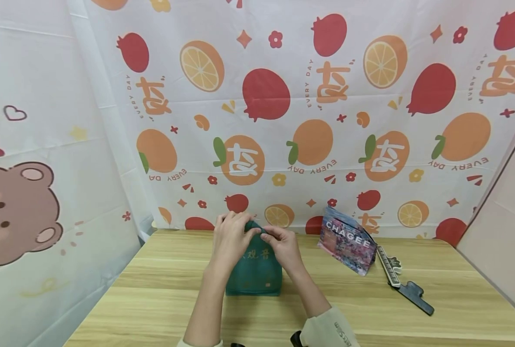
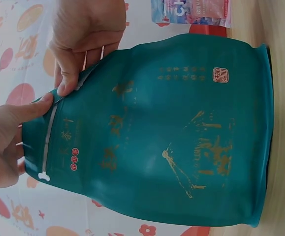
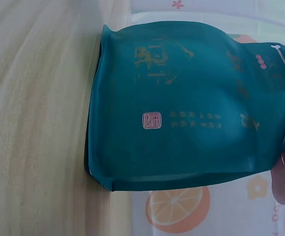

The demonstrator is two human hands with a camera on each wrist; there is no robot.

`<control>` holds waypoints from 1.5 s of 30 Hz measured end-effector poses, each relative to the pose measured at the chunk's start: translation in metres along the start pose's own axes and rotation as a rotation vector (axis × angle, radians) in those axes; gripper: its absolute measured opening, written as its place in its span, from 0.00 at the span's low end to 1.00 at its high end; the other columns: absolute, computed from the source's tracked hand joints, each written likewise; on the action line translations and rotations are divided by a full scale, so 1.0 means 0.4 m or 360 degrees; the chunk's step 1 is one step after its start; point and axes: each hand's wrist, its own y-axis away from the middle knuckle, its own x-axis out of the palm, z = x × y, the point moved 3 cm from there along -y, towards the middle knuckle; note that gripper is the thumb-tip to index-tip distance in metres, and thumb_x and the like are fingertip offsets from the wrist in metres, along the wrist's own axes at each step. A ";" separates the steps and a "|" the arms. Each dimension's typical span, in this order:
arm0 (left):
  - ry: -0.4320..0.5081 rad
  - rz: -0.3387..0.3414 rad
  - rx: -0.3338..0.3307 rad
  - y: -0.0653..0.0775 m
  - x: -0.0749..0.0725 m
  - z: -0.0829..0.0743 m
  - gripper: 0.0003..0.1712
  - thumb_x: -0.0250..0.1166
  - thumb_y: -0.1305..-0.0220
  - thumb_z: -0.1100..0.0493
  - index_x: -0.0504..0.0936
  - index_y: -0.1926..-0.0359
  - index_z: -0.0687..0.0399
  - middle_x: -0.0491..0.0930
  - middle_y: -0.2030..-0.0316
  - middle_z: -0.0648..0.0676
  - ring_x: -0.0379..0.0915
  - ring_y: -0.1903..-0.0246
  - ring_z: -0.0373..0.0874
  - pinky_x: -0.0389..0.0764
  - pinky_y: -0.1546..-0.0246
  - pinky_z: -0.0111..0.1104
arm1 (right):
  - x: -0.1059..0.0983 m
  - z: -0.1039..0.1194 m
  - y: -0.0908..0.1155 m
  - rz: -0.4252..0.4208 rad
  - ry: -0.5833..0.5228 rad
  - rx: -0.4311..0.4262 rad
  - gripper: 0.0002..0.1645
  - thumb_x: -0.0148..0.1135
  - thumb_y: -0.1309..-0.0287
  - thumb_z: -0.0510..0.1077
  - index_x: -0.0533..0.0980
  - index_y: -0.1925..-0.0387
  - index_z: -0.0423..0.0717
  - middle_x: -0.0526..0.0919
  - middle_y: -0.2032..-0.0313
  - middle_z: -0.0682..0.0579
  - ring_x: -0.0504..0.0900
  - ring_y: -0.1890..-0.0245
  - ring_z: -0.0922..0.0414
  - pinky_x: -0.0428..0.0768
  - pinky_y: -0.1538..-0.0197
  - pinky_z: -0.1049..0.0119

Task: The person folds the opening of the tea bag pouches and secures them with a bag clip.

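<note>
A teal tea bag [image 1: 254, 277] with gold Chinese writing stands upright on the wooden table, its base on the surface. At its top left, my left hand [image 1: 230, 241] pinches the upper edge between thumb and fingers. My right hand [image 1: 288, 250] pinches the same edge at the right, close beside the left thumb. In the left wrist view, a white zip strip [image 2: 47, 147] with a small end piece runs across the bag below the top, and both thumbs lie near it. The right wrist view shows the bag's front and a red seal mark [image 3: 151, 120].
To the right, a pink and blue CHAGEE pouch [image 1: 346, 241] leans near the patterned back curtain. In front of it lie a clip with a keyboard pattern [image 1: 388, 267] and a black clip [image 1: 413, 296]. Bare wood [image 1: 153, 294] extends left of the bag.
</note>
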 end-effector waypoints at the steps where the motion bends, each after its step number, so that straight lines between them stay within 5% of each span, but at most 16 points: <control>1: 0.0005 0.0000 0.0000 -0.001 0.000 0.001 0.14 0.73 0.55 0.54 0.83 0.67 0.55 0.82 0.69 0.51 0.70 0.70 0.46 0.66 0.57 0.43 | -0.002 -0.001 -0.002 0.0022 -0.0005 0.0002 0.10 0.58 0.45 0.29 0.78 0.61 0.27 0.81 0.64 0.37 0.80 0.63 0.54 0.77 0.61 0.71; 9: 0.0027 -0.0022 0.0010 -0.005 0.002 0.010 0.13 0.74 0.56 0.55 0.83 0.69 0.55 0.82 0.70 0.51 0.70 0.70 0.46 0.66 0.57 0.42 | -0.022 -0.024 -0.003 0.0254 0.0030 0.0149 0.14 0.56 0.40 0.34 0.77 0.55 0.29 0.80 0.59 0.38 0.79 0.60 0.51 0.77 0.56 0.61; 21: 0.0023 -0.0008 0.0033 -0.003 0.010 0.015 0.15 0.75 0.56 0.54 0.83 0.67 0.54 0.82 0.67 0.51 0.70 0.66 0.48 0.65 0.55 0.43 | -0.014 -0.116 -0.012 0.0008 -0.0002 0.0256 0.15 0.63 0.44 0.42 0.81 0.59 0.36 0.83 0.63 0.46 0.81 0.63 0.55 0.78 0.58 0.63; 35: 0.0014 -0.0076 0.0038 0.006 0.016 0.015 0.17 0.75 0.59 0.54 0.83 0.67 0.55 0.81 0.68 0.51 0.70 0.65 0.48 0.65 0.52 0.44 | -0.044 -0.129 0.002 0.0276 0.0023 0.0260 0.17 0.56 0.38 0.42 0.77 0.52 0.35 0.81 0.59 0.45 0.78 0.60 0.54 0.75 0.54 0.59; 45: 0.0030 -0.0044 0.0058 0.000 0.013 0.019 0.15 0.75 0.57 0.54 0.83 0.67 0.54 0.81 0.69 0.50 0.69 0.67 0.47 0.65 0.53 0.44 | -0.042 -0.147 -0.009 0.0072 0.0042 0.0264 0.13 0.61 0.44 0.38 0.81 0.59 0.34 0.83 0.63 0.44 0.81 0.63 0.54 0.78 0.59 0.60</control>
